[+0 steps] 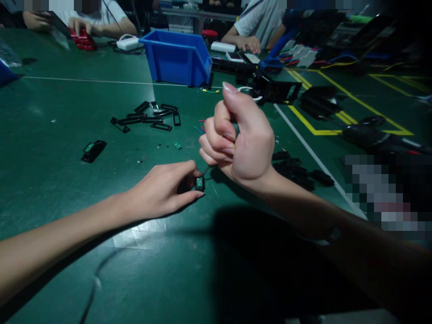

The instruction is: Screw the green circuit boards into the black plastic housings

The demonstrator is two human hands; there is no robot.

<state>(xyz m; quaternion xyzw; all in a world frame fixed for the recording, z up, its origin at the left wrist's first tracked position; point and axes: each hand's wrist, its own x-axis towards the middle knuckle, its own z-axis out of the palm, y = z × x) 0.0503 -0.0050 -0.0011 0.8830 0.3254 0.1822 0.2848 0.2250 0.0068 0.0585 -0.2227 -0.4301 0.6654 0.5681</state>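
No words, numbers, brands or signs are showing clearly enough to read (the yellow lines (329, 132) and the pale lines (310, 150) on the green surface (67, 103) are making plain borders, and the blue bin (175, 67) is presenting no readable label on its visible sides).
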